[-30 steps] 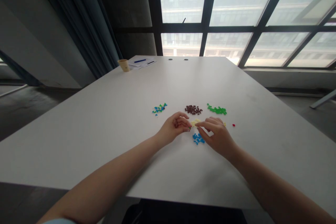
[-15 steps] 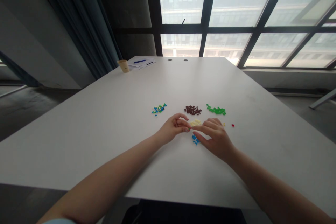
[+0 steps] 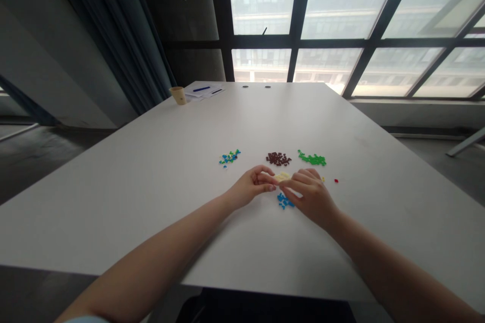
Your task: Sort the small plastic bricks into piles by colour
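Note:
My left hand is closed, thumb and fingers brought together; what is in the pinch is too small to name. Facing it, my right hand has thumb and index pressed together at the tips, and any piece between them is hidden. Between the hands lies a pile of pale yellow pieces, partly covered by the fingers. Just below the right fingers are small blue pieces. Beyond the hands is a heap of dark brown pieces, with green pieces to its right.
A mixed group of blue, green and yellow pieces lies to the left. One red piece sits right of my right hand, near a small yellow one. Far left on the white table stand a tan cup and papers with pens.
My right thumb has drawn up against the index finger, uncovering more of the blue pieces. The fingertips of the two hands have moved slightly apart.

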Tool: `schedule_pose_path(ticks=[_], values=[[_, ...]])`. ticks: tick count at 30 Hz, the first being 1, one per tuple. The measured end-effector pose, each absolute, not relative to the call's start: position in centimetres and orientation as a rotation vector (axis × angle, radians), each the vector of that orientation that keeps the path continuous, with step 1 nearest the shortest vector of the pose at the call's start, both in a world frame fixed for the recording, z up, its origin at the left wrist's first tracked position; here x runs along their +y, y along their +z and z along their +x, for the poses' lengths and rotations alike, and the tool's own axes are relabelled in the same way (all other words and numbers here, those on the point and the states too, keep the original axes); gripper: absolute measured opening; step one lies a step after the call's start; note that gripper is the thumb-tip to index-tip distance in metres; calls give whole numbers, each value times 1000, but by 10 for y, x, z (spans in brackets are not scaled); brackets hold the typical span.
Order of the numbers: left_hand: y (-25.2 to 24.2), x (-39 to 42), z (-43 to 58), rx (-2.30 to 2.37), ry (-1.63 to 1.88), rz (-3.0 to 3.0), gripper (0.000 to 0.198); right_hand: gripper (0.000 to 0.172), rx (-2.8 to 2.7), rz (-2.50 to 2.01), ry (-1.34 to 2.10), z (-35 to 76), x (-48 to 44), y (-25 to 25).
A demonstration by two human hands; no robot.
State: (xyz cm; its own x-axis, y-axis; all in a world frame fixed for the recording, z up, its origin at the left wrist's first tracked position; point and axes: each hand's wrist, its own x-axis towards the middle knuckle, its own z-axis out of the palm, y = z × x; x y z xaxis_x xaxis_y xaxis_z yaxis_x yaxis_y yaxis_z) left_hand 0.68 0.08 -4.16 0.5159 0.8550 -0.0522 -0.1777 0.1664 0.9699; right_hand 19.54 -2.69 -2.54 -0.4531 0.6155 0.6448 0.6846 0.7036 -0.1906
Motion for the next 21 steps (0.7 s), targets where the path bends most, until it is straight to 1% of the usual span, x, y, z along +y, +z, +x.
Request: schedule_pose_path(ticks=[3,6,9,11,17,21], values=[[-42,10,-6,920,957,1354,31,16,-2014,-1212,-112,232,-4,-28],[-42,27,-33,1226,1111,1647,21,18,-1768,-1592,-136,277,21,-36],[-45,48,-64,1560,1164,1850,13,19,-1705,-1921,-82,308,35,-48],[-49,59,-80,1697,1189,1889,10,21,-1688,-2049,-29,315,39,-55],[-60,66,-86,1767,1202,1739,9,26,-1675,-2147,79,312,42,-63],[-58,65,-83,1764,1181,1793,8,28,-1646,-2027,65,316,41,-58]])
